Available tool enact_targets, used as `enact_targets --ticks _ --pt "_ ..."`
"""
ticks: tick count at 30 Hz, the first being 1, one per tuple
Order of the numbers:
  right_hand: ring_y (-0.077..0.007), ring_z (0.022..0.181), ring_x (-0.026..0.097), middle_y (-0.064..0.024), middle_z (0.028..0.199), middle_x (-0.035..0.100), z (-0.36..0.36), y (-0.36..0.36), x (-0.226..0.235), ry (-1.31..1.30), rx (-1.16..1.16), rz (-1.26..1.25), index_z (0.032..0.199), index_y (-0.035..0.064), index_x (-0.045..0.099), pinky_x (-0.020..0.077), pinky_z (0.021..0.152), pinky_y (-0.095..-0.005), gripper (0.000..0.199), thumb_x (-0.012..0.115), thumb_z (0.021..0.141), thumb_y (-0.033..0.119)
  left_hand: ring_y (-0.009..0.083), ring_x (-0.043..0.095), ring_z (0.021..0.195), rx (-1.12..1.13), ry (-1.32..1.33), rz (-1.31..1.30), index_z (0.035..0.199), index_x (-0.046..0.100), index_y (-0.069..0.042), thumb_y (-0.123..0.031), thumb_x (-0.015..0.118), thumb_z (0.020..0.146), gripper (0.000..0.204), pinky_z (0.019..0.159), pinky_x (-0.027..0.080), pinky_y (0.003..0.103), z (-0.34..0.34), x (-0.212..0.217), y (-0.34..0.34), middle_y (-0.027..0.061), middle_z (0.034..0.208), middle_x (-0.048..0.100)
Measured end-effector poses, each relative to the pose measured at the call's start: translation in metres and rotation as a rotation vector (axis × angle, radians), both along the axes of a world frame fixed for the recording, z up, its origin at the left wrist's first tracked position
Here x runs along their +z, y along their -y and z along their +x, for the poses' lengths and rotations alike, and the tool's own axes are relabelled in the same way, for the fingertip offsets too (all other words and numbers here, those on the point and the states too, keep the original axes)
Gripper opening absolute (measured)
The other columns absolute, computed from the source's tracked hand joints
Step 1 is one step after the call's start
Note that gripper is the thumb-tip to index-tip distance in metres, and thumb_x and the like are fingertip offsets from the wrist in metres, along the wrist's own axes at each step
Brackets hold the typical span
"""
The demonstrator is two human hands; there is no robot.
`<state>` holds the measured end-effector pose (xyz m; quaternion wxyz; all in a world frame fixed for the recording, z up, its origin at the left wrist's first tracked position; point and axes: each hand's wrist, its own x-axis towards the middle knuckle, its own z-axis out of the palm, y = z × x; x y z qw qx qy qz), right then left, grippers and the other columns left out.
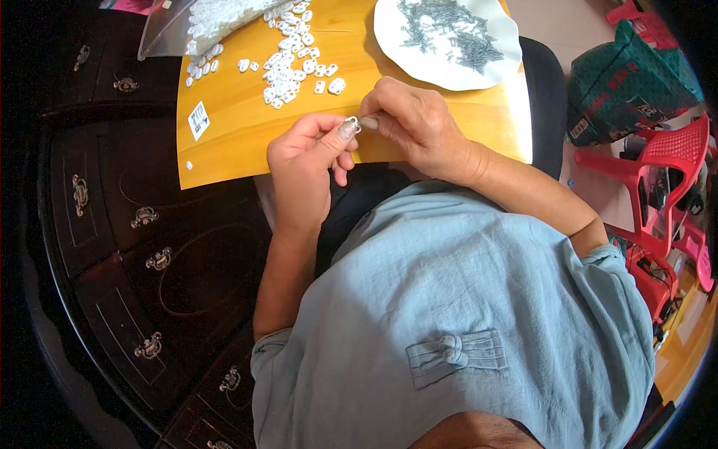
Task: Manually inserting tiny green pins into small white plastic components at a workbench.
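Observation:
Above the near edge of the yellow wooden board (247, 150), my left hand (307, 153) pinches a small white plastic piece (357, 123) between thumb and fingertips. The fingertips of my right hand (426, 127) are closed together right against that piece; whatever they hold is hidden or too small to name. Beyond my hands lies a loose spread of similar white plastic pieces (283, 75), each with holes. A white wavy-rimmed plate (387, 45) at the far right of the board carries many small thin grey pins (479, 54).
A clear plastic bag (166, 31) full of white pieces rests at the board's far left. Near it are a printed label (198, 120) and a thin stick (333, 31). Dark drawers (112, 202) stand at left. Right are a green bag (621, 90) and a red plastic chair (673, 172).

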<state>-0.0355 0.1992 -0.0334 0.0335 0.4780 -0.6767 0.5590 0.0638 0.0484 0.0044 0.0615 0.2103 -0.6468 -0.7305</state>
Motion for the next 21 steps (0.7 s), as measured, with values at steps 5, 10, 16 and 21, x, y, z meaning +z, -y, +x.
enact_targets --ticks 5,10,16,21 --pt "-0.0286 0.072 0.060 -0.0125 0.081 0.054 0.001 0.000 -0.002 0.030 0.000 0.016 0.094 0.0005 0.055 0.0459 0.062 -0.0345 0.015 0.062 0.082 -0.003 0.0079 0.052 0.054 0.019 0.010 0.083 0.092 0.063 0.003 -0.005 0.063 0.091 0.008 0.044 0.038 0.019 -0.001 -0.009 -0.005 0.0056 0.074 0.061" --pt "-0.0273 0.069 0.058 -0.0128 0.078 0.055 0.012 0.005 0.001 0.149 -0.021 0.032 0.091 0.0004 0.056 0.0447 0.060 -0.0329 0.009 0.063 0.086 0.001 0.0062 0.049 0.053 0.167 -0.089 0.097 0.089 0.061 0.001 -0.003 0.062 0.091 0.005 0.043 0.036 0.018 0.005 -0.022 -0.020 0.0036 0.072 0.060" --pt "-0.0256 0.068 0.057 -0.0123 0.078 0.057 0.014 0.011 -0.001 0.220 -0.012 0.020 0.091 0.0002 0.058 0.0445 0.060 -0.0319 0.006 0.063 0.088 0.003 0.0062 0.048 0.053 0.200 -0.124 0.145 0.089 0.061 0.000 -0.005 0.061 0.092 0.006 0.044 0.036 0.019 0.008 -0.025 -0.017 0.0035 0.072 0.059" --pt "-0.0254 0.072 0.059 -0.0113 0.081 0.057 0.012 0.008 -0.005 0.167 -0.073 0.009 0.095 0.0003 0.059 0.0453 0.062 -0.0325 0.008 0.062 0.088 0.001 0.0069 0.048 0.053 0.184 -0.103 0.205 0.091 0.060 0.001 -0.006 0.060 0.093 0.007 0.044 0.037 0.019 0.006 -0.023 -0.016 0.0045 0.073 0.059"
